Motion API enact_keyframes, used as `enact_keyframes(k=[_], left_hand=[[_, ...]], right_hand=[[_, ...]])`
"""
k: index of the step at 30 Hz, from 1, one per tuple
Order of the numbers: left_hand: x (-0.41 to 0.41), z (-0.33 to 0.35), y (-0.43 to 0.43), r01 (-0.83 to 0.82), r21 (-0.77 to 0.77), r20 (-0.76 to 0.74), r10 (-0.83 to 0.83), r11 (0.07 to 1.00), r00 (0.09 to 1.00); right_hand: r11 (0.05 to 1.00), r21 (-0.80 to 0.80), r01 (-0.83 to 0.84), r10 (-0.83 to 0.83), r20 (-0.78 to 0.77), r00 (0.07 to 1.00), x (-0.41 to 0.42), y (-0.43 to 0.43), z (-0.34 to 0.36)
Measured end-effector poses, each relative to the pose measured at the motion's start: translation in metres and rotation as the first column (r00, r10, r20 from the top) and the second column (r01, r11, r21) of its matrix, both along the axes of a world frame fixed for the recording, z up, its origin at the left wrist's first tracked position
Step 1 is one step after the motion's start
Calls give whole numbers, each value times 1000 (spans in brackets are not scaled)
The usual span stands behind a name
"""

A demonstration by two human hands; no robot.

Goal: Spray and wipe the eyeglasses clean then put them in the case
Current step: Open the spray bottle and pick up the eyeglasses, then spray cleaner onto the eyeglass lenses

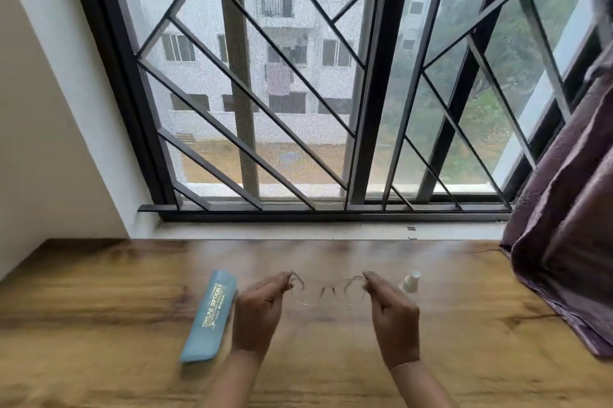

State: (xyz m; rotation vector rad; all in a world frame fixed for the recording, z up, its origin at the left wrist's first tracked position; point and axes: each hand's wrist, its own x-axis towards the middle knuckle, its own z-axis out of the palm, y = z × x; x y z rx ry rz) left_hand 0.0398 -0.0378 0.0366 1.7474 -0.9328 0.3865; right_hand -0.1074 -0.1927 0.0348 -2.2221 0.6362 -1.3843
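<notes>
Thin-framed, nearly rimless eyeglasses (326, 288) hang above the wooden table (99, 308), lenses facing away from me. My left hand (257, 314) pinches the frame's left end and my right hand (393, 314) pinches the right end. A light blue eyeglass case (209, 316) with gold lettering lies on the table just left of my left hand. A small white spray bottle (410, 281) stands behind my right hand, partly hidden by it. The image is motion-blurred.
A barred window with a pale sill (298, 230) runs along the table's far edge. A purple curtain (564, 225) hangs at the right and drapes onto the table's right side. A white wall closes in the left.
</notes>
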Motion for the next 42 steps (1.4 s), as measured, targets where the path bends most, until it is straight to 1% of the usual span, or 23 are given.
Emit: enact_keyframes(k=[2, 8, 16, 19, 21, 22, 24, 25, 26, 28, 30, 32, 34, 38, 42], left_hand=[[3, 9, -4, -25, -20, -28, 25, 999, 999], [5, 22, -10, -58, -30, -71, 56, 998, 996], [4, 18, -11, -69, -25, -167, 64, 997, 984], [4, 19, -13, -77, -34, -174, 70, 996, 982], [3, 20, -14, -79, -34, -171, 72, 996, 983], [3, 20, -14, -78, -33, -169, 71, 996, 983], [3, 21, -14, -79, -31, -166, 73, 996, 983], [3, 21, -14, -79, -30, -163, 73, 996, 984], [3, 20, -14, -77, -30, -160, 72, 997, 985], [1, 20, -13, -79, -27, -158, 74, 997, 985], [0, 20, -13, -78, -17, -161, 74, 997, 984], [0, 21, -14, -75, -9, -157, 72, 997, 985], [0, 21, -14, -72, -9, -170, 70, 997, 983], [0, 23, -14, -83, -9, -170, 80, 997, 982], [1, 23, -13, -89, -7, -161, 87, 996, 983]], right_hand=[[999, 36, 11, -12, 10, 1000, 6, -2, 13], [998, 63, 26, -28, 30, 999, 15, -9, 29], [988, 137, 78, -66, -90, 994, 14, -10, 17], [991, 118, 63, -51, -96, 994, 12, -9, 21], [998, 11, 58, -57, -63, 996, 7, -7, 28], [996, -48, 69, -70, -16, 997, 3, -5, 31], [986, -112, 128, -113, 128, 985, -7, -1, 38], [978, -109, 178, -154, 195, 969, -12, -1, 39], [969, -83, 233, -207, 240, 948, -17, -1, 39], [954, 18, 300, -295, 246, 923, -23, -6, 32], [953, 133, 273, -294, 182, 938, -26, -9, 20], [953, 204, 225, -249, 103, 963, -28, -9, 6], [956, 231, 180, -198, 56, 979, -29, -8, -5], [969, 227, 96, -107, 39, 993, -25, -7, -16], [963, 254, 87, -100, 39, 994, -25, -11, -12]])
